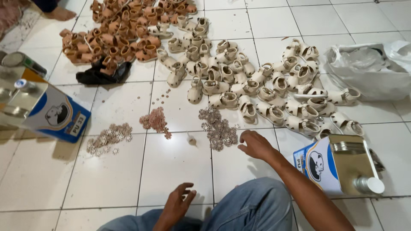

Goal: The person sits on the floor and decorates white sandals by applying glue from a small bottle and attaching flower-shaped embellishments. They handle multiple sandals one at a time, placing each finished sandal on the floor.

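My right hand [255, 144] reaches over the white tiled floor [171, 167], fingers bent, right beside a pile of small pale flower-shaped ornaments [218, 126]; it holds nothing that I can see. My left hand [179, 202] rests low near my knee in blue jeans [252, 207], fingers spread and empty. A pinkish pile of ornaments [156, 121] and a whitish pile [109, 137] lie further left. A small lone piece [191, 139] lies between the piles.
Many small cream sandals [257, 87] cover the floor ahead, tan ones [115, 36] at the back left, dark ones [100, 73] beside them. Metal glue cans stand at left [40, 109] and right [342, 164]. A white plastic bag [372, 68] lies at right. Another person's foot [60, 14] shows top left.
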The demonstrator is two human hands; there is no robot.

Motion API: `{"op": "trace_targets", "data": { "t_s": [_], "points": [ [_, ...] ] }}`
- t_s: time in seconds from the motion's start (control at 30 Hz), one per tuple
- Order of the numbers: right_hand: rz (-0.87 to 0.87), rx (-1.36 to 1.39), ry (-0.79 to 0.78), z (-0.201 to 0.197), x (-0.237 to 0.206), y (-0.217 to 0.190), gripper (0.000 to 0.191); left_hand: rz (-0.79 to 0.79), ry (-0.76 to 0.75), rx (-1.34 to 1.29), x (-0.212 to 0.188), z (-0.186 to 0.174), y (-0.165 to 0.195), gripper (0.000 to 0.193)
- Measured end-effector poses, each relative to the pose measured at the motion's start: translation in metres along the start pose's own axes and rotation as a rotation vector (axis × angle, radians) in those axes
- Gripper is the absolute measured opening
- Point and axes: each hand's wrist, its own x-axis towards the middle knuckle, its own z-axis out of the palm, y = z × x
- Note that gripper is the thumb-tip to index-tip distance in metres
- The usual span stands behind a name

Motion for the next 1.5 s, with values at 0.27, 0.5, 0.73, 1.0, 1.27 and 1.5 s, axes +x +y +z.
{"op": "trace_targets", "data": {
  "t_s": [0.27, 0.5, 0.73, 1.0, 1.27, 1.5],
  "points": [
    [-0.1, -0.467, 0.491, -0.037, 0.075, 0.043, 0.029, -0.191, -0.178, 0.009, 0.051, 0.028, 0.039, 0.048],
    [0.038, -0.112, 0.558, -0.048, 0.076, 0.055, 0.025, -0.124, -0.382, -0.221, 0.039, -0.023, 0.059, 0.056],
    [0.0, 0.334, 0.538, -0.027, 0.0, 0.003, 0.017, 0.561, -0.051, -0.15, -0.073, -0.108, 0.097, 0.062],
    [-0.027, 0.66, 0.289, 0.018, -0.042, -0.104, 0.017, 1.117, 0.628, -0.086, -0.152, -0.139, 0.063, 0.072],
    [-0.085, 1.345, 0.133, 0.068, -0.071, -0.201, 0.022, 0.373, 0.236, -0.158, -0.1, -0.115, 0.114, 0.082],
    [-0.13, 1.303, 0.217, 0.074, -0.073, -0.233, 0.029, -0.014, 0.096, -0.885, -0.039, -0.051, -0.015, 0.069]
  ]
}}
